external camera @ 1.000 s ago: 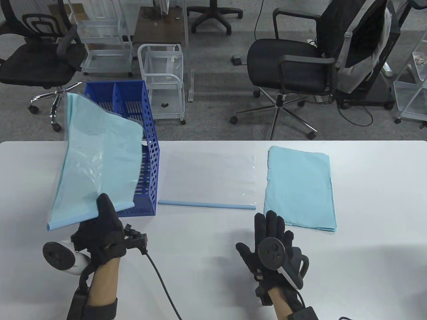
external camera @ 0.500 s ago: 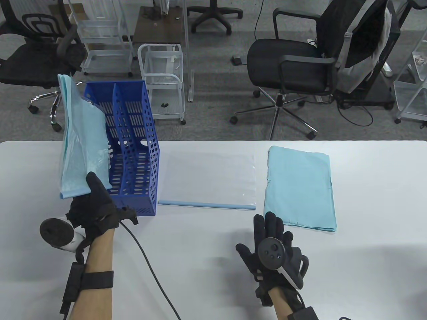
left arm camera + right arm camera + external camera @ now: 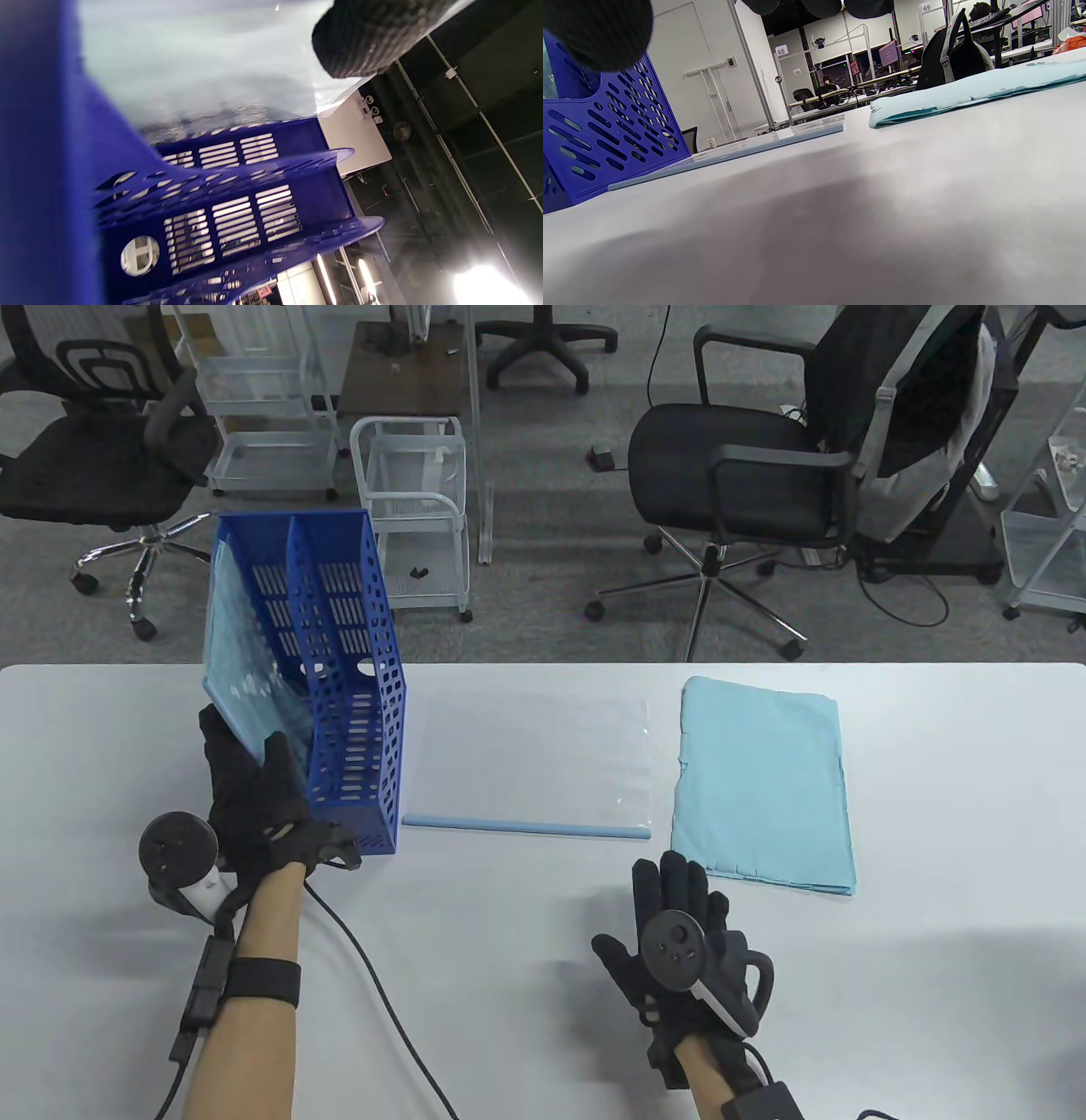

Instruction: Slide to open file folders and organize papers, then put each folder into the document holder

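Note:
A blue document holder (image 3: 352,687) stands upright at the table's left. A clear folder filled with light blue paper (image 3: 246,661) stands in its left compartment. My left hand (image 3: 246,780) grips that folder's near lower end, thumb on one face and fingers on the other. In the left wrist view a fingertip (image 3: 373,38) lies on the folder (image 3: 203,63) above the holder (image 3: 237,212). A second clear folder (image 3: 530,755) with a blue slide bar (image 3: 526,825) lies flat mid-table. A stack of light blue papers (image 3: 764,780) lies to its right. My right hand (image 3: 679,925) rests flat and empty near the papers' front corner.
The left glove's black cable (image 3: 382,976) trails over the white table (image 3: 933,899) toward the front edge. Office chairs (image 3: 747,475) and white wire carts (image 3: 416,500) stand on the floor beyond the far edge. In the right wrist view the holder (image 3: 606,140) stands at left.
My left hand has carried the filled folder from above the table's left side down into the holder's left compartment. The right hand has shifted slightly nearer.

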`<move>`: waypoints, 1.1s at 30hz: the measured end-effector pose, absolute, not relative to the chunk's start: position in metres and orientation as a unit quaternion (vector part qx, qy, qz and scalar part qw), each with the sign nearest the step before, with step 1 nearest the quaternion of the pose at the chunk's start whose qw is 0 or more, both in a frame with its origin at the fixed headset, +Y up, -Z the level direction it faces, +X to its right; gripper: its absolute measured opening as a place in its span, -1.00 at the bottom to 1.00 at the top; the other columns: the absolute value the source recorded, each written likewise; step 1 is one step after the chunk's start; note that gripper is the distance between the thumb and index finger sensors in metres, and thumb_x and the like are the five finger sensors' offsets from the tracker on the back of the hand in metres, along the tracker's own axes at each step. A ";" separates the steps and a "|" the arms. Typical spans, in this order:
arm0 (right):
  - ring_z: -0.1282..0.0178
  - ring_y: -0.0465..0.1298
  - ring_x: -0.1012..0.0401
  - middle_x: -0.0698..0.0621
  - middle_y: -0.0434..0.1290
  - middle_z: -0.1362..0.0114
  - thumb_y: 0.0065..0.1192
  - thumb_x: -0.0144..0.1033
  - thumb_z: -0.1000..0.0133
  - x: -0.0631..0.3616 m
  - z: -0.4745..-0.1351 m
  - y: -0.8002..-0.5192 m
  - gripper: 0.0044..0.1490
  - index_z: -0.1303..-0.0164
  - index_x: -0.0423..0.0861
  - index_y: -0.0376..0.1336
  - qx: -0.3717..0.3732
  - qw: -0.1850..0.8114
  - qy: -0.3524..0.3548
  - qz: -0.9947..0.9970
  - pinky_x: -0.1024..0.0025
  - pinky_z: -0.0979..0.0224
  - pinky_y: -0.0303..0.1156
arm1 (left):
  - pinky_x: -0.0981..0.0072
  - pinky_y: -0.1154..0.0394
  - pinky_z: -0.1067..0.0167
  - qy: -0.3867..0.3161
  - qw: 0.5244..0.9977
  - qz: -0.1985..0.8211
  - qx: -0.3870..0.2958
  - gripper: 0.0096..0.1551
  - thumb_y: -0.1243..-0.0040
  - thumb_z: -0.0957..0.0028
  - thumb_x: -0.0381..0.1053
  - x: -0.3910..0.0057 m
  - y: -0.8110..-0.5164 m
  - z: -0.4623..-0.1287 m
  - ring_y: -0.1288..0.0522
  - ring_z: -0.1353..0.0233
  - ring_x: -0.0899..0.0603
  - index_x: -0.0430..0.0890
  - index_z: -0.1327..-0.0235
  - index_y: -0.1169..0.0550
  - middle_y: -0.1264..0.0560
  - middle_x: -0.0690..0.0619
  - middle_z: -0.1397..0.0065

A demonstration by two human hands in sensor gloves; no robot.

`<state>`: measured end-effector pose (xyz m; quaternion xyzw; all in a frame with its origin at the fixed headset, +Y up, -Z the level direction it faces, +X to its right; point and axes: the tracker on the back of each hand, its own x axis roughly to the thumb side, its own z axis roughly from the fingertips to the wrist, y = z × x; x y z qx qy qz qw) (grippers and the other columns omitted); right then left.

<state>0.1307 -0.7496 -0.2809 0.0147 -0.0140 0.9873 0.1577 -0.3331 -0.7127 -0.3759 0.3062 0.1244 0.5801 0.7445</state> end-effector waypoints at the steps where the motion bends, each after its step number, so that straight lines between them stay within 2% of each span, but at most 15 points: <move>1: -0.71 -0.14 -0.16 -0.10 -0.24 -0.73 0.16 0.42 0.13 0.131 -0.281 -0.750 0.22 -0.55 0.08 -0.26 0.014 0.158 -0.014 0.987 -0.20 -0.60 -0.16 | -0.07 -0.20 -0.59 0.129 0.750 0.571 0.308 -0.05 -0.39 -0.02 0.09 -0.332 -0.712 -0.374 -0.21 -0.73 -0.17 0.23 -0.62 -0.13 -0.18 0.12 -0.72; 5: -0.71 -0.14 -0.15 -0.10 -0.24 -0.73 0.16 0.42 0.13 0.131 -0.280 -0.749 0.22 -0.55 0.08 -0.26 0.013 0.155 -0.015 0.988 -0.20 -0.60 -0.16 | -0.05 -0.01 -0.63 0.103 0.750 0.560 0.335 0.03 -0.37 -0.03 0.13 -0.325 -0.700 -0.364 0.04 -0.78 -0.11 0.25 -0.60 0.01 0.03 0.18 -0.76; 8: -0.71 -0.14 -0.15 -0.10 -0.24 -0.73 0.16 0.42 0.13 0.131 -0.280 -0.749 0.22 -0.55 0.08 -0.26 0.012 0.152 -0.015 0.988 -0.20 -0.60 -0.16 | -0.01 0.09 -0.64 0.051 0.753 0.541 0.371 0.06 -0.35 -0.03 0.15 -0.314 -0.676 -0.351 0.15 -0.79 -0.05 0.28 -0.59 0.07 0.12 0.24 -0.75; 12: -0.71 -0.15 -0.15 -0.10 -0.25 -0.73 0.16 0.42 0.13 0.130 -0.280 -0.749 0.22 -0.55 0.08 -0.26 0.012 0.150 -0.013 0.989 -0.20 -0.60 -0.17 | 0.03 0.12 -0.64 -0.038 0.761 0.499 0.414 0.05 -0.35 -0.03 0.16 -0.286 -0.641 -0.334 0.15 -0.79 -0.02 0.30 -0.58 0.06 0.11 0.26 -0.75; 15: -0.71 -0.14 -0.15 -0.10 -0.25 -0.73 0.16 0.41 0.13 0.131 -0.280 -0.748 0.22 -0.55 0.08 -0.26 0.012 0.149 -0.014 0.989 -0.20 -0.60 -0.17 | 0.04 0.05 -0.65 -0.108 0.776 0.460 0.417 -0.02 -0.35 -0.02 0.14 -0.254 -0.620 -0.325 0.05 -0.79 -0.04 0.29 -0.60 -0.05 0.00 0.24 -0.76; 18: -0.71 -0.14 -0.15 -0.10 -0.24 -0.73 0.16 0.41 0.13 0.131 -0.279 -0.747 0.22 -0.55 0.07 -0.26 0.012 0.149 -0.017 0.989 -0.21 -0.60 -0.17 | 0.02 -0.05 -0.65 -0.155 0.830 0.397 0.360 -0.08 -0.36 -0.01 0.13 -0.210 -0.611 -0.324 -0.06 -0.79 -0.07 0.26 -0.62 -0.18 -0.14 0.21 -0.76; 20: -0.71 -0.14 -0.15 -0.10 -0.24 -0.73 0.16 0.41 0.11 0.131 -0.279 -0.746 0.21 -0.55 0.07 -0.26 0.012 0.147 -0.016 0.989 -0.20 -0.60 -0.17 | 0.02 -0.09 -0.65 -0.164 0.881 0.336 0.291 -0.12 -0.38 0.00 0.14 -0.180 -0.613 -0.330 -0.11 -0.79 -0.06 0.30 -0.61 -0.25 -0.21 0.24 -0.75; 22: -0.71 -0.14 -0.15 -0.10 -0.23 -0.73 0.16 0.41 0.11 0.131 -0.279 -0.746 0.21 -0.55 0.07 -0.26 0.010 0.141 -0.011 0.990 -0.20 -0.60 -0.17 | 0.00 -0.11 -0.65 -0.152 0.939 0.246 0.188 -0.14 -0.39 0.00 0.18 -0.144 -0.625 -0.343 -0.14 -0.80 -0.06 0.34 -0.61 -0.31 -0.25 0.29 -0.76; 24: -0.71 -0.14 -0.15 -0.10 -0.23 -0.73 0.16 0.41 0.11 0.132 -0.279 -0.746 0.21 -0.55 0.07 -0.25 0.009 0.135 -0.003 0.991 -0.20 -0.60 -0.17 | 0.00 -0.12 -0.66 -0.149 0.966 0.183 0.106 -0.13 -0.39 0.01 0.21 -0.118 -0.643 -0.358 -0.14 -0.80 -0.04 0.37 -0.61 -0.29 -0.23 0.32 -0.77; 26: -0.71 -0.15 -0.15 -0.10 -0.24 -0.73 0.16 0.41 0.11 0.132 -0.279 -0.746 0.21 -0.55 0.06 -0.25 0.008 0.127 0.001 0.992 -0.20 -0.60 -0.17 | 0.00 -0.12 -0.65 -0.124 0.982 0.137 0.035 -0.13 -0.40 0.02 0.20 -0.097 -0.667 -0.377 -0.15 -0.80 -0.05 0.35 -0.61 -0.31 -0.24 0.30 -0.76; 30: -0.71 -0.15 -0.15 -0.10 -0.24 -0.73 0.16 0.41 0.11 0.133 -0.278 -0.745 0.21 -0.55 0.06 -0.24 0.006 0.120 0.010 0.993 -0.19 -0.60 -0.17 | 0.01 -0.08 -0.66 -0.062 0.987 0.050 -0.140 -0.05 -0.38 0.02 0.24 -0.073 -0.718 -0.411 -0.08 -0.82 -0.04 0.38 -0.64 -0.18 -0.14 0.33 -0.79; 33: -0.71 -0.16 -0.15 -0.11 -0.24 -0.73 0.15 0.42 0.11 0.135 -0.278 -0.744 0.21 -0.56 0.06 -0.24 0.009 0.130 0.018 0.991 -0.20 -0.59 -0.18 | 0.01 -0.08 -0.67 -0.030 0.981 0.014 -0.193 -0.04 -0.37 0.03 0.25 -0.069 -0.744 -0.428 -0.07 -0.82 -0.02 0.39 -0.64 -0.17 -0.11 0.36 -0.80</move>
